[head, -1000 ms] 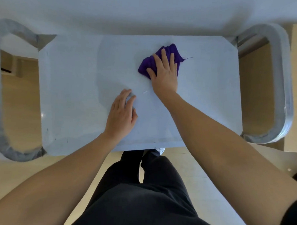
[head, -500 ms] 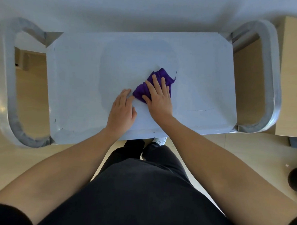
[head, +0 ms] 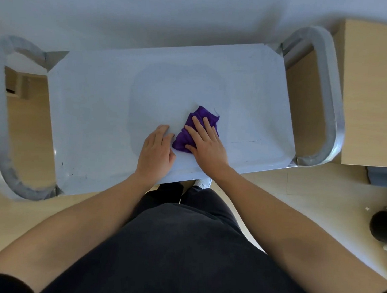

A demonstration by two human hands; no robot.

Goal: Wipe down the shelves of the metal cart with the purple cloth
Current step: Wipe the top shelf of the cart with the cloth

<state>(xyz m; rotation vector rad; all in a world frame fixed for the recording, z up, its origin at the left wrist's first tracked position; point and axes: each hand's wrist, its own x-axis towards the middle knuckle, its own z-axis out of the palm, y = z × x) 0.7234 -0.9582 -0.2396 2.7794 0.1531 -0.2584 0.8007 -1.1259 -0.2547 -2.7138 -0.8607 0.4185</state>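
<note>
Pale top shelf of the metal cart: right hand presses flat fingers on the purple cloth; just beside the cloth, left hand rests flat, fingers relaxed.

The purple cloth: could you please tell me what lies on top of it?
The right hand lies flat on the purple cloth, fingers straight, pressing it onto the cart's top shelf. The hand covers the cloth's near part; only its far and left edges show.

Both bare forearms reach forward and converge. The right hand lies palm down, fingers straight and slightly spread, pressing on the purple cloth. Just beside it the left hand rests flat, fingers together.
</note>
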